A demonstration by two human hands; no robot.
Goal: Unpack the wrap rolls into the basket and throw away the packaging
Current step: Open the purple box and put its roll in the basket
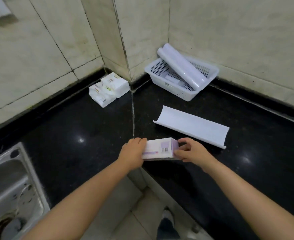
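Observation:
A white and lilac wrap box (160, 149) with a barcode lies on the black counter near its inner front corner. My left hand (134, 151) grips its left end, and my right hand (191, 150) has fingers on its right end. At the back right, against the wall, stands a white perforated basket (179, 90). One white wrap roll (181, 68) leans slantwise in it, its upper end sticking out over the rim. A curled white sheet of packaging (193, 126) lies open on the counter between the box and the basket.
Several white tissue packs (108, 88) are stacked in the wall corner at the back left. A steel sink (9, 187) is set into the counter at the lower left. The tiled floor and a shoe (168, 216) show below the counter's edge.

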